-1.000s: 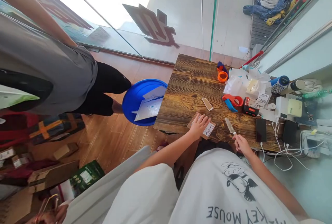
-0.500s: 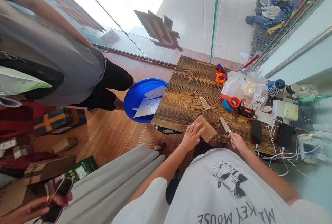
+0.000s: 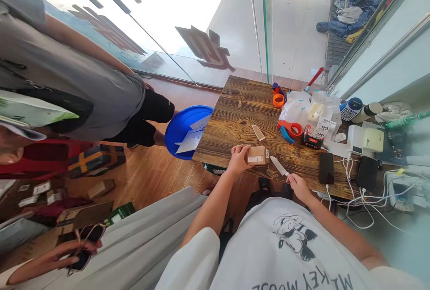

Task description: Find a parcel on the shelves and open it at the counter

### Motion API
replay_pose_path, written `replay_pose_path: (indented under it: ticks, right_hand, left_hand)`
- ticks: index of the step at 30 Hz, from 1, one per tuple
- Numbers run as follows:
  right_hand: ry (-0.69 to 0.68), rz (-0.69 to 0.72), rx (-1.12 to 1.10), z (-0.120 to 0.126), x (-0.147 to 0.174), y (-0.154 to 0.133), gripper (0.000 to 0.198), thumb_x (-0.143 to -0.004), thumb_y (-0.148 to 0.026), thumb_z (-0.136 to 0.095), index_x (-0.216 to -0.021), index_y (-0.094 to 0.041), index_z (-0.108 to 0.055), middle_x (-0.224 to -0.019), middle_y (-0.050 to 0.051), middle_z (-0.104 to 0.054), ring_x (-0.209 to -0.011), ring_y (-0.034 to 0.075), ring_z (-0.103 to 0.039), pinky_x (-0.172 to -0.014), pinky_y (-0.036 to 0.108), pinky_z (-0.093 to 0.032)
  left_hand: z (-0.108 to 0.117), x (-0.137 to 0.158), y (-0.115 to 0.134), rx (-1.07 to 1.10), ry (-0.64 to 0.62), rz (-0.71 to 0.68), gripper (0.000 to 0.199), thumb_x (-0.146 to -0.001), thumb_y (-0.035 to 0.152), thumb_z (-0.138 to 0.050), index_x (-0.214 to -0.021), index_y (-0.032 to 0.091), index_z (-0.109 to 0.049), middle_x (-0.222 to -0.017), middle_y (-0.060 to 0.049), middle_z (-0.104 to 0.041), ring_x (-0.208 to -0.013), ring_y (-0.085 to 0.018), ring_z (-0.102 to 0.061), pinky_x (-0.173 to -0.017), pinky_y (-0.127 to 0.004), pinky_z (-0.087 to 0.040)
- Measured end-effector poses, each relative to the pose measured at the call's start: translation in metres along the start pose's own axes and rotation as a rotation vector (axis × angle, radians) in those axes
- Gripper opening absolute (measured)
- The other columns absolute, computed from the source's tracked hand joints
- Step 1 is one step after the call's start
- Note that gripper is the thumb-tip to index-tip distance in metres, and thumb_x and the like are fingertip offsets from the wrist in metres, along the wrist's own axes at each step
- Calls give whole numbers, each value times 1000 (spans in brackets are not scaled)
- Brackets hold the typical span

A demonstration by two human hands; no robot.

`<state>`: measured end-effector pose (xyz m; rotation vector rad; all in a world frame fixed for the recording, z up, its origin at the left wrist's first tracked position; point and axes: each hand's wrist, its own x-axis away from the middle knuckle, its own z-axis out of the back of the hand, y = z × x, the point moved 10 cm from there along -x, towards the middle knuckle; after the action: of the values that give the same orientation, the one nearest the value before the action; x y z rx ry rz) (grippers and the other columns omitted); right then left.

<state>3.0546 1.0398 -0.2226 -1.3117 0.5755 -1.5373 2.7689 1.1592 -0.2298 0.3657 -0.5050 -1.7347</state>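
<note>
My left hand grips the left end of a small cardboard box at the table's front edge. White labels show on the box's near side and right end. In my right hand is a knife, held by its pale handle, the blade pointing up and left close beside the box's right end. Whether the blade touches the box I cannot tell. Beyond the box lies a knife-shaped sheath or card piece with a white edge, flat on the wooden table.
Red-handled scissors, a roll of orange tape, plastic bags and charging phones with cables crowd the table's right. A blue bin stands left. One person stands at left; another's hand holds sunglasses.
The box has been turned, showing its labelled sides, and my left hand has shifted to its left end. The knife's blade has come nearer the box. The view has shifted slightly.
</note>
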Motion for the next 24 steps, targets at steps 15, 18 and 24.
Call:
replay_pose_path:
  ticks: [15, 18, 24]
  right_hand:
    - [-58, 142, 74, -30, -53, -53, 59, -96, -70, -36, -77, -22, -64, -56, -2, -53, -56, 17, -49, -58, 28, -37]
    - [-74, 150, 104, -29, -54, -59, 57, -97, -67, -38, -77, -22, -65, -57, -2, -55, -57, 17, -51, -59, 28, -38]
    - [-93, 148, 173, -26, -50, -69, 57, -96, -69, -38, -74, -23, -64, -59, -1, -57, -59, 18, -51, -61, 29, -36]
  left_hand:
    - [8, 6, -35, 106, 60, 109, 89, -53, 33, -92, -133, 28, -54, -127, -10, -54, -122, -34, -50, -111, -54, -44]
    - [10, 6, -36, 115, 54, 118, 89, -52, 33, -92, -133, 29, -54, -127, -9, -55, -123, -34, -50, -112, -55, -43]
    - [11, 6, -31, 123, 33, 120, 88, -53, 32, -92, -132, 28, -54, -127, -10, -56, -125, -35, -49, -114, -55, -41]
